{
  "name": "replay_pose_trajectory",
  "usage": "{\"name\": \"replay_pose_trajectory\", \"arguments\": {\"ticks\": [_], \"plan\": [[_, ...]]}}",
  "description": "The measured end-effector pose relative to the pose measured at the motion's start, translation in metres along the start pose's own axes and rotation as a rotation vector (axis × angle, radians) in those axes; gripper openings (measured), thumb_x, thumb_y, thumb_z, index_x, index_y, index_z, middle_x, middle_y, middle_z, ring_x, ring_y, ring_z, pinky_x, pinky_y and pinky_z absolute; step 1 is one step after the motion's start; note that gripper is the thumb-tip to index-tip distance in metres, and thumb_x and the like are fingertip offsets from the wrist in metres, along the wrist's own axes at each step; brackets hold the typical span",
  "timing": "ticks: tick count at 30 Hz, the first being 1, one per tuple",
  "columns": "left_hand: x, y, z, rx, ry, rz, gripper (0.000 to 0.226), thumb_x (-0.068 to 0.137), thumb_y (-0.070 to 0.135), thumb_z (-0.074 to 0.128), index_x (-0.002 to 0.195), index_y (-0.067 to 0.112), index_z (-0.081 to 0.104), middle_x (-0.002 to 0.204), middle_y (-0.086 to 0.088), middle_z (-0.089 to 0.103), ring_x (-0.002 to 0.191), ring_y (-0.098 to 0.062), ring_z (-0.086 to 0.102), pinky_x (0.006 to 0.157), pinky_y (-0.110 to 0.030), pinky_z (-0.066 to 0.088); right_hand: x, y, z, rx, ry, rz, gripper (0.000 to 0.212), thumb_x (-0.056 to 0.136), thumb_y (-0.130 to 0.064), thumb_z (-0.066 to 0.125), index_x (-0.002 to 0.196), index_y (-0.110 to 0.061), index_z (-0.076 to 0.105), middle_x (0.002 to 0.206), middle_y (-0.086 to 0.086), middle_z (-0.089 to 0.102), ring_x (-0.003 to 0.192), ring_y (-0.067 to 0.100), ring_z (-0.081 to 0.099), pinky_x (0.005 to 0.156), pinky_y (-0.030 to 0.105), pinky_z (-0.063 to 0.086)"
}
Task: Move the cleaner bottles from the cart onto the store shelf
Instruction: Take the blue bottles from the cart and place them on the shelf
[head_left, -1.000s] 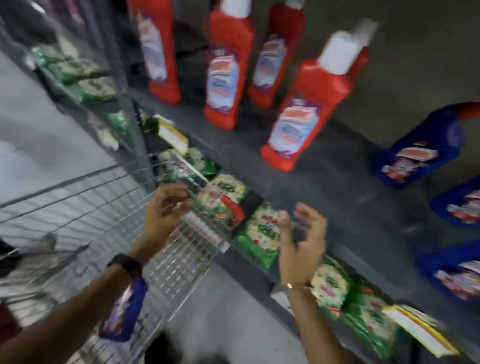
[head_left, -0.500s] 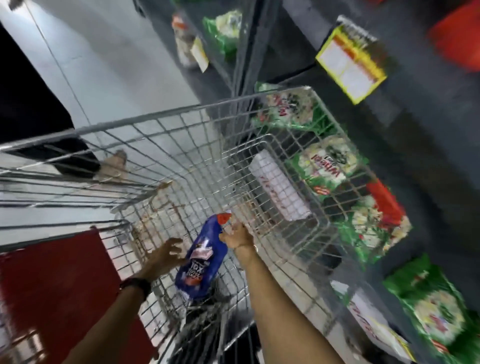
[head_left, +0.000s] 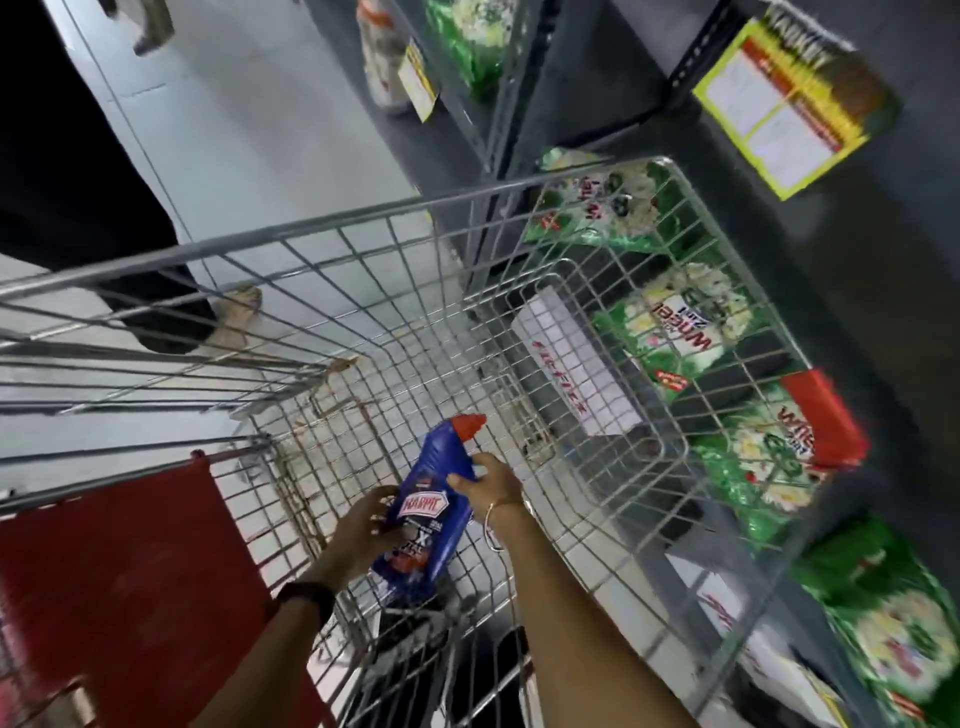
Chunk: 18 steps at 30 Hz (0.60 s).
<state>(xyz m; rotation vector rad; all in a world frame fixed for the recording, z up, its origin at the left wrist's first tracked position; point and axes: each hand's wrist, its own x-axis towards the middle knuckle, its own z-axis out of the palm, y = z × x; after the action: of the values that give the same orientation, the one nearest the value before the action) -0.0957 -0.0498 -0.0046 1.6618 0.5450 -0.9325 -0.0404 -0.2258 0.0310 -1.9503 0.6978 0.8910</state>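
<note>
A blue cleaner bottle (head_left: 427, 512) with a red cap and a white-and-red label lies tilted inside the wire cart (head_left: 374, 228), near its bottom. My left hand (head_left: 363, 530) grips the bottle's lower body from the left. My right hand (head_left: 488, 480) holds its upper part near the neck from the right. Both arms reach down into the cart. The dark shelf (head_left: 883, 291) rises on the right side of the view; the shelf level with red and blue bottles is out of view now.
Green detergent bags (head_left: 670, 322) fill the lower shelf behind the cart's right wall. A yellow price tag (head_left: 779, 109) hangs on the shelf edge. A red panel (head_left: 114, 597) sits at the cart's left. Another person's foot (head_left: 234, 322) stands on the pale floor beyond the cart.
My view swung from the shelf down into the cart. Both hands dropped inside; the left hand closed on the blue bottle, and the bottle has risen slightly.
</note>
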Motion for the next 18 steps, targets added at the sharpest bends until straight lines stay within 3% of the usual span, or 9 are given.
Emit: {"name": "replay_pose_trajectory", "arguments": {"ticks": [4,8,10,12,14,16,18], "plan": [[-0.007,0.026,0.004,0.030,0.022,0.128,0.056,0.048,0.042,0.078,0.099,0.036,0.058,0.092,0.008,0.072,0.094,-0.024,0.067,0.077,-0.039,0.055,-0.013,-0.020,-0.038,0.065,-0.085,-0.017,0.048,0.078,-0.014,0.069,0.120,-0.003,0.049,0.122,0.025,0.058,0.100,0.033,0.060,0.092,0.049,0.050],[-0.025,0.081,0.021,0.117,0.032,0.317,0.056,0.060,0.025,0.078,0.111,0.025,0.056,0.104,-0.011,0.065,0.094,-0.030,0.065,0.084,-0.052,0.054,-0.050,-0.040,-0.092,0.096,0.019,-0.174,0.037,0.076,-0.010,0.070,0.110,-0.006,0.055,0.114,0.023,0.063,0.101,0.038,0.062,0.089,0.051,0.052],[-0.038,0.110,0.031,0.203,0.043,0.422,0.059,0.064,0.025,0.077,0.119,0.016,0.056,0.107,-0.015,0.062,0.096,-0.030,0.063,0.086,-0.049,0.053,-0.076,-0.042,-0.120,0.105,0.106,-0.283,0.033,0.076,-0.009,0.070,0.107,-0.002,0.058,0.101,0.018,0.066,0.090,0.029,0.063,0.077,0.036,0.052],[-0.054,0.140,0.040,0.276,0.067,0.513,0.064,0.067,0.021,0.078,0.125,0.010,0.051,0.105,-0.011,0.059,0.098,-0.031,0.061,0.083,-0.026,0.048,-0.106,-0.044,-0.150,0.148,0.184,-0.404,0.028,0.075,-0.005,0.070,0.102,-0.001,0.062,0.089,0.014,0.066,0.075,0.015,0.060,0.062,0.017,0.047],[-0.079,0.179,0.051,0.352,0.066,0.622,0.066,0.066,0.026,0.075,0.125,0.015,0.050,0.105,-0.005,0.057,0.095,-0.019,0.061,0.077,-0.008,0.040,-0.141,-0.046,-0.181,0.182,0.281,-0.516,0.025,0.073,-0.003,0.072,0.096,0.000,0.065,0.081,0.008,0.066,0.060,-0.008,0.056,0.055,0.006,0.043],[-0.107,0.217,0.066,0.364,0.027,0.711,0.066,0.058,0.040,0.072,0.119,0.024,0.052,0.105,0.000,0.061,0.090,-0.011,0.062,0.077,-0.015,0.045,-0.177,-0.047,-0.210,0.191,0.352,-0.606,0.027,0.073,-0.008,0.074,0.099,-0.005,0.066,0.087,0.001,0.067,0.066,-0.008,0.060,0.066,0.014,0.048],[-0.132,0.251,0.086,0.341,-0.021,0.802,0.067,0.055,0.041,0.078,0.115,0.026,0.054,0.105,0.000,0.064,0.087,-0.006,0.063,0.075,-0.020,0.050,-0.212,-0.043,-0.239,0.167,0.455,-0.665,0.038,0.074,-0.018,0.074,0.108,-0.008,0.064,0.100,0.002,0.068,0.085,0.011,0.064,0.079,0.019,0.049]]}}
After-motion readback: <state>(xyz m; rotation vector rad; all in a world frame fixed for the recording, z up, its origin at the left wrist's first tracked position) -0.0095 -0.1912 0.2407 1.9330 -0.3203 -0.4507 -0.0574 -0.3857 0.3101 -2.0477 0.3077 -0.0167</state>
